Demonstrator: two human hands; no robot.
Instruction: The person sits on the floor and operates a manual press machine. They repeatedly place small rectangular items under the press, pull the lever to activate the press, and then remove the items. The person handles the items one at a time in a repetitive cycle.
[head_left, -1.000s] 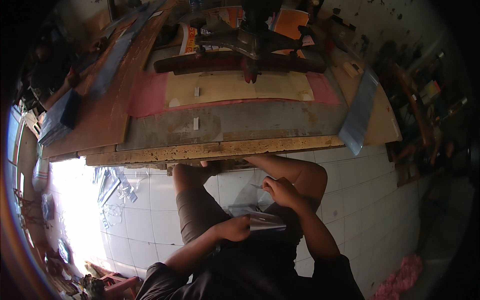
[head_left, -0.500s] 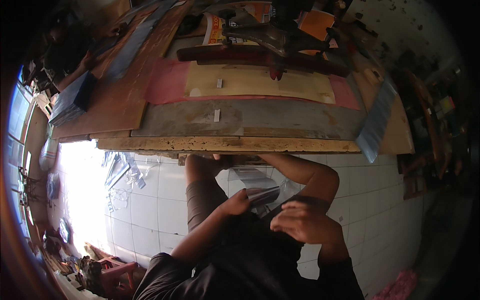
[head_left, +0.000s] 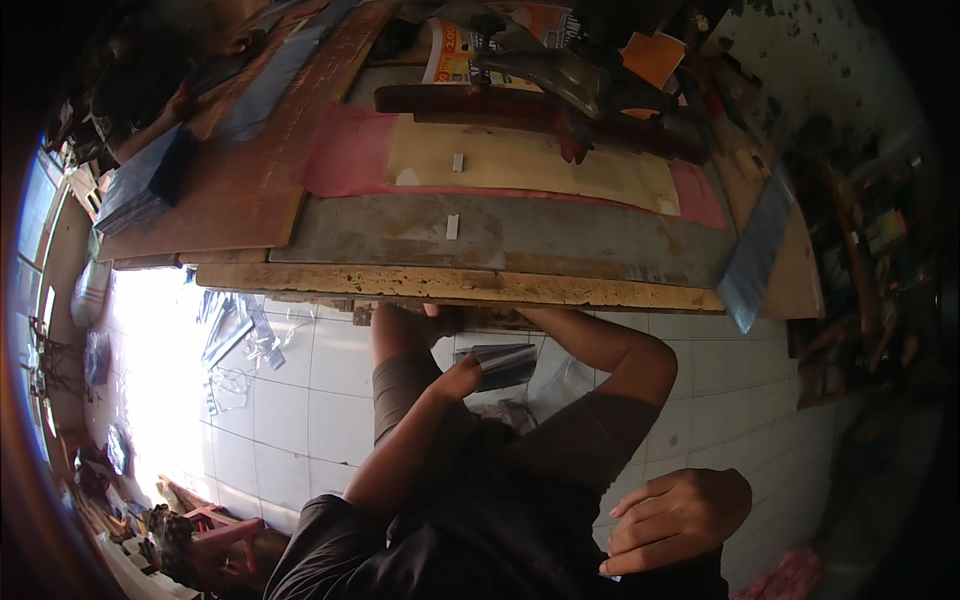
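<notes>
My left hand (head_left: pixel 460 379) is closed on the near end of a shiny clear plastic sheet (head_left: pixel 507 366), held flat above my lap. It looks dark where my clothing shows behind it, and I cannot tell whether it is one layer or several. Out to the right, away from the plastic, is my right hand (head_left: pixel 682 515), its fingers loosely bent and apart. A tiny bright spot shows by its lowest fingertip, too small to make out. More crumpled clear plastic (head_left: pixel 562 388) lies beyond the sheet, near my right thigh.
A wooden workbench (head_left: pixel 460 285) stands ahead, bearing a heavy metal press-like device (head_left: pixel 560 78) over a pink and yellow mat (head_left: pixel 520 165). Plastic stacks lie at the bench's left (head_left: pixel 145 185) and right (head_left: pixel 757 250). Plastic scraps (head_left: pixel 232 335) litter the tiled floor. Another person sits far left.
My right hand has swung right and back toward my body, away from the plastic. My left hand has shifted slightly away from me and left, still holding the sheet.
</notes>
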